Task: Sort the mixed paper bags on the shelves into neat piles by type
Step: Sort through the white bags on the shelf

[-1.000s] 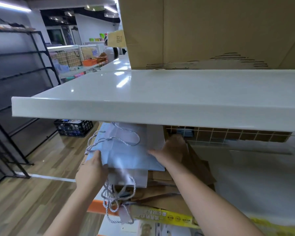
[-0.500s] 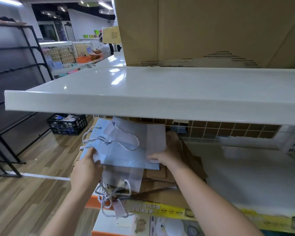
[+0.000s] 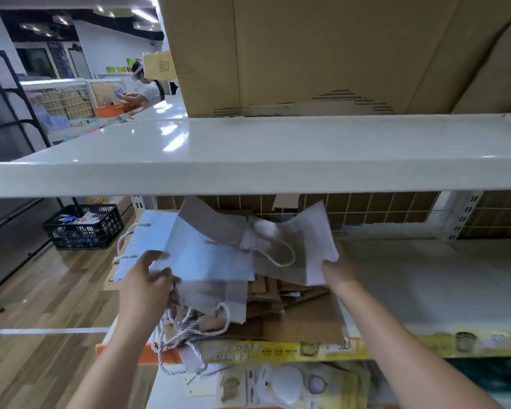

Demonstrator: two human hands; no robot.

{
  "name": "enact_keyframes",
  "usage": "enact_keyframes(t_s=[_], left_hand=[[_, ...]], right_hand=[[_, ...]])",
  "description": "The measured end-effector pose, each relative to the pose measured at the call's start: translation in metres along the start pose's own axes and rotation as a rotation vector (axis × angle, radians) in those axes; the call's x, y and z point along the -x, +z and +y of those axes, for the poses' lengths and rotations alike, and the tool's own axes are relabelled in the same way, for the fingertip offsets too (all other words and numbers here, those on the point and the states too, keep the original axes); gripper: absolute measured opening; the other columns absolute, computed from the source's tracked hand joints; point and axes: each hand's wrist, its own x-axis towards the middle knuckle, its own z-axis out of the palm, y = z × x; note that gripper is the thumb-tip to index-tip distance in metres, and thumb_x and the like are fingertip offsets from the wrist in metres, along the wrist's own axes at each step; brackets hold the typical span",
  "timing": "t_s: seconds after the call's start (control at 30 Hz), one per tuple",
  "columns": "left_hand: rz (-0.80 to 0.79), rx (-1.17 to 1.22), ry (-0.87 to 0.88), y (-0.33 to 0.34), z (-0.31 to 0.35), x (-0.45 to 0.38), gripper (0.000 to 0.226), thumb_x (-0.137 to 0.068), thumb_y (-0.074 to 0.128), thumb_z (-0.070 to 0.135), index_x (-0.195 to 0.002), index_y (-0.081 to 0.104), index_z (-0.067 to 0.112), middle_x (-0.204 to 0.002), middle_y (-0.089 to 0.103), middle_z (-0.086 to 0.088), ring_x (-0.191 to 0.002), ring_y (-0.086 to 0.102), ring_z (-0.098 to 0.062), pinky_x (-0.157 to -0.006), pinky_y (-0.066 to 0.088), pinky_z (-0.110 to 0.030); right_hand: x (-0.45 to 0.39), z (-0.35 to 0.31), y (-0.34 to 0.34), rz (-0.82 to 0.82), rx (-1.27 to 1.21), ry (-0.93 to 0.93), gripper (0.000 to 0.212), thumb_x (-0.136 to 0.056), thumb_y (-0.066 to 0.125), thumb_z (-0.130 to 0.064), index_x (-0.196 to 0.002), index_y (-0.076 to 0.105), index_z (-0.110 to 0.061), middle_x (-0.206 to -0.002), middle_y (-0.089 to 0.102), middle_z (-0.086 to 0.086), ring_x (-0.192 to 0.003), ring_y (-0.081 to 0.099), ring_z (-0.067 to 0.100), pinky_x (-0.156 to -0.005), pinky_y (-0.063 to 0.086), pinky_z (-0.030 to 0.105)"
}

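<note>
Under the white shelf (image 3: 248, 178), both hands grip pale bags (image 3: 207, 255); next, likely lift them off the brown pile (image 3: 301, 317).

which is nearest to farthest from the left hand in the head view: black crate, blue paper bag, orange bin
From the left hand:
1. blue paper bag, gripped by that hand, on the lower shelf.
2. black crate, on the floor, left of the shelving.
3. orange bin, far back on the left counter.

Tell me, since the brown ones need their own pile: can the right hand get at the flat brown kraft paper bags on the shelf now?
Probably not yet: the right hand grips a pale blue paper bag, while the brown kraft paper bags lie uncovered just below it.
</note>
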Motion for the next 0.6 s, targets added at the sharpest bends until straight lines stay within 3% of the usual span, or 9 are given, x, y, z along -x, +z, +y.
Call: enact_keyframes(t_s=[0.13,0.27,0.37,0.43,0.5,0.53,0.6], left_hand=[[-0.021,0.022,0.052,0.019,0.001,0.016,0.031,-0.088,0.046,-0.004,-0.102,0.059,0.021,-0.073,0.069,-0.013,-0.038,0.049,-0.023,-0.043,0.045,-0.026],[-0.019,0.111,0.077,0.042,0.009,0.031,0.033,-0.089,0.046,0.0,-0.102,0.061,0.027,-0.075,0.069,-0.011,-0.04,0.051,-0.024,-0.045,0.044,-0.027],[0.001,0.158,0.077,0.063,0.02,0.049,0.039,-0.088,0.045,-0.002,-0.106,0.062,0.028,-0.078,0.07,-0.012,-0.053,0.055,-0.028,-0.056,0.05,-0.039],[0.017,0.19,0.1,0.08,0.024,0.06,0.037,-0.089,0.046,-0.003,-0.108,0.06,0.024,-0.08,0.069,-0.014,-0.063,0.062,-0.026,-0.061,0.054,-0.037],[0.059,0.162,0.133,0.1,0.028,0.072,0.028,-0.088,0.05,0.004,-0.105,0.061,0.025,-0.079,0.069,-0.008,-0.069,0.066,-0.013,-0.058,0.055,-0.025],[0.077,0.136,0.148,0.111,0.027,0.078,0.021,-0.086,0.053,0.014,-0.102,0.061,0.025,-0.078,0.069,-0.005,-0.072,0.067,-0.014,-0.061,0.057,-0.026],[0.104,0.076,0.143,0.136,0.026,0.093,0.023,-0.079,0.054,0.029,-0.101,0.061,0.025,-0.08,0.067,-0.007,-0.078,0.064,-0.029,-0.066,0.055,-0.039]], right_hand=[[0.008,0.019,-0.032,0.027,-0.011,0.062,0.044,-0.097,0.042,-0.011,-0.14,0.036,-0.016,-0.125,0.051,0.012,-0.098,0.052,0.026,-0.072,0.042,0.033],[0.014,0.04,-0.07,0.041,-0.078,0.067,0.048,-0.091,0.043,-0.007,-0.136,0.042,-0.023,-0.113,0.057,0.011,-0.082,0.056,0.024,-0.071,0.052,0.038],[0.017,0.056,-0.101,0.025,-0.184,0.06,0.048,-0.088,0.043,-0.001,-0.128,0.047,-0.026,-0.103,0.059,0.006,-0.085,0.058,0.025,-0.074,0.054,0.041],[0.021,0.065,-0.123,-0.011,-0.234,0.018,0.045,-0.088,0.041,0.003,-0.118,0.047,-0.029,-0.097,0.058,-0.004,-0.086,0.057,0.018,-0.076,0.055,0.041],[0.023,0.075,-0.147,-0.029,-0.275,-0.007,0.045,-0.089,0.038,0.007,-0.113,0.044,-0.031,-0.095,0.055,-0.008,-0.087,0.054,0.018,-0.075,0.053,0.038],[0.022,0.082,-0.159,-0.034,-0.276,-0.007,0.046,-0.089,0.037,0.007,-0.113,0.044,-0.031,-0.096,0.054,-0.007,-0.089,0.054,0.02,-0.073,0.054,0.037],[0.02,0.101,-0.184,-0.019,-0.255,0.004,0.043,-0.088,0.037,0.007,-0.113,0.047,-0.026,-0.097,0.056,-0.002,-0.087,0.056,0.021,-0.064,0.054,0.032]])
